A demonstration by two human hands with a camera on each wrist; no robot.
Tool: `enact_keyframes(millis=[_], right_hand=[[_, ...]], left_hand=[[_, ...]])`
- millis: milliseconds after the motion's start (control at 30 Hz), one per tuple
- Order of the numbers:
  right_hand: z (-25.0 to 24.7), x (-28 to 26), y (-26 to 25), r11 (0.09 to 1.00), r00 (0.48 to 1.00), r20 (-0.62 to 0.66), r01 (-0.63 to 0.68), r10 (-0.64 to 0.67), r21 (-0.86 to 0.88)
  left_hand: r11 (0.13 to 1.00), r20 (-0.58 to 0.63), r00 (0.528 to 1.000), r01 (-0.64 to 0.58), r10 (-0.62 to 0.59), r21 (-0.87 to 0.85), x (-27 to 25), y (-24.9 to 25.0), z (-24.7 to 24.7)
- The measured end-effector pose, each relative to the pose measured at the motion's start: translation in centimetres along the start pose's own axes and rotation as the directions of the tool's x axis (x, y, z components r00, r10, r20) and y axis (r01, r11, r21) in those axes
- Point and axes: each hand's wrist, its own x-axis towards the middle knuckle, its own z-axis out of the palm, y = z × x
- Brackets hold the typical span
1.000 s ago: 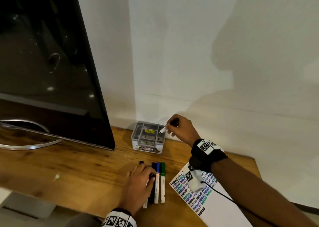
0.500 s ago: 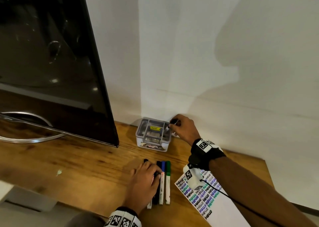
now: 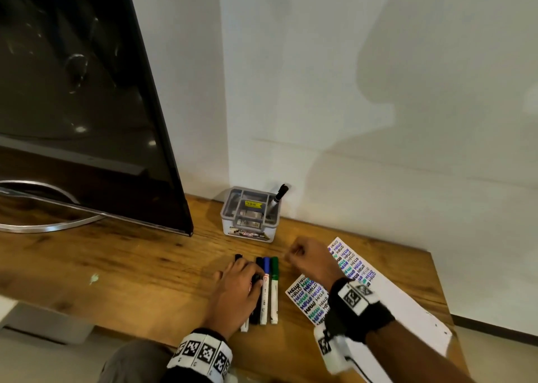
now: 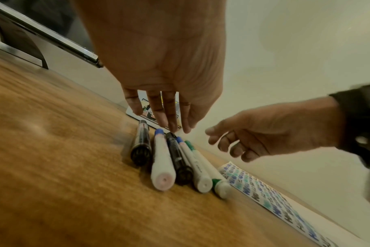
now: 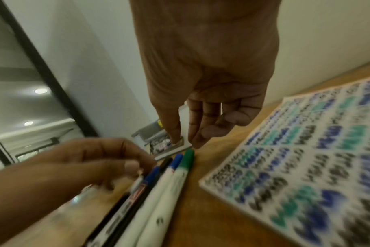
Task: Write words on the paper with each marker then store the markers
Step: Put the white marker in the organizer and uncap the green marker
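Several markers lie side by side on the wooden table [image 3: 116, 272]; the green-capped marker [image 3: 274, 289] is rightmost, with a blue-capped marker [image 3: 265, 288] beside it. My left hand [image 3: 250, 278] rests on the left markers, its fingertips [image 4: 172, 127] touching the black marker [image 4: 177, 157]. My right hand [image 3: 291, 256] hovers empty just right of the row, fingers loosely curled, above the green cap [image 5: 188, 157]. A black-capped marker [image 3: 278, 196] stands tilted in the grey organizer box [image 3: 247, 232]. The paper [image 3: 352, 269] covered in "HELLO" lies to the right.
A large dark monitor [image 3: 87, 106] on a curved metal stand [image 3: 52, 225] fills the left. The white wall [image 3: 378, 120] stands right behind the organizer. The table's front edge runs close to my wrists; part of the paper hangs past the right corner.
My right hand dropped the black-capped marker into the organizer, let go and drew back toward the row of markers. My left hand stayed on the markers.
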Motion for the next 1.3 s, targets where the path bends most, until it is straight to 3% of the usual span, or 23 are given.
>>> enact_keyframes(millis=[233,600,700,767,833,933,1000,1067,1167,1233,1300], right_hand=[[4.4,-3.2,0.5,0.98,0.989,0.051,-0.129,0.138,-0.155],[5.5,-2.0,-0.2,0.961,0.978,0.042,-0.193,0.205,-0.199],[4.5,-2.3,-0.2,0.973,0.977,0.045,-0.202,0.208,-0.116],[3.3,-3.1,0.2,0.981,0.982,0.044,-0.183,0.186,-0.058],[1.8,-4.8,0.5,0.993,0.992,0.037,-0.119,0.119,0.01],[-0.2,-8.7,1.0,0.999,0.999,0.037,0.032,-0.033,0.03],[-1.1,-11.4,1.6,0.996,0.994,0.066,0.084,-0.085,0.015],[-1.7,-13.7,2.2,0.99,0.988,0.102,0.125,-0.119,-0.059],[-2.3,-16.0,3.2,0.968,0.977,0.135,0.186,-0.164,-0.166],[-2.6,-16.8,4.0,0.962,0.976,0.116,0.202,-0.183,-0.186],[-2.7,-17.3,4.9,0.964,0.978,0.071,0.205,-0.195,-0.173]], left_hand=[[1.0,-0.006,1.0,-0.012,0.012,0.028,-0.6,0.0,0.4],[0.999,-0.038,0.999,-0.014,0.016,0.048,-1.0,0.2,0.4],[1.0,-0.055,0.998,-0.006,0.007,0.015,-1.2,0.6,-0.1],[0.998,-0.063,0.998,-0.009,0.005,-0.06,-1.3,0.8,-0.4],[0.967,-0.058,0.998,-0.005,-0.01,-0.255,-1.4,1.1,-0.8],[0.82,0.008,0.998,0.05,-0.055,-0.57,-1.7,2.4,-1.7],[0.717,0.07,0.997,0.069,-0.028,-0.694,-2.3,3.7,-2.4],[0.678,0.142,0.989,0.072,0.048,-0.732,-2.9,5.0,-2.9],[0.728,0.214,0.966,0.042,0.146,-0.684,-3.8,6.6,-2.6],[0.75,0.213,0.962,0.014,0.17,-0.662,-4.3,7.4,-2.2],[0.715,0.192,0.97,0.027,0.15,-0.698,-4.8,8.2,-2.1]])
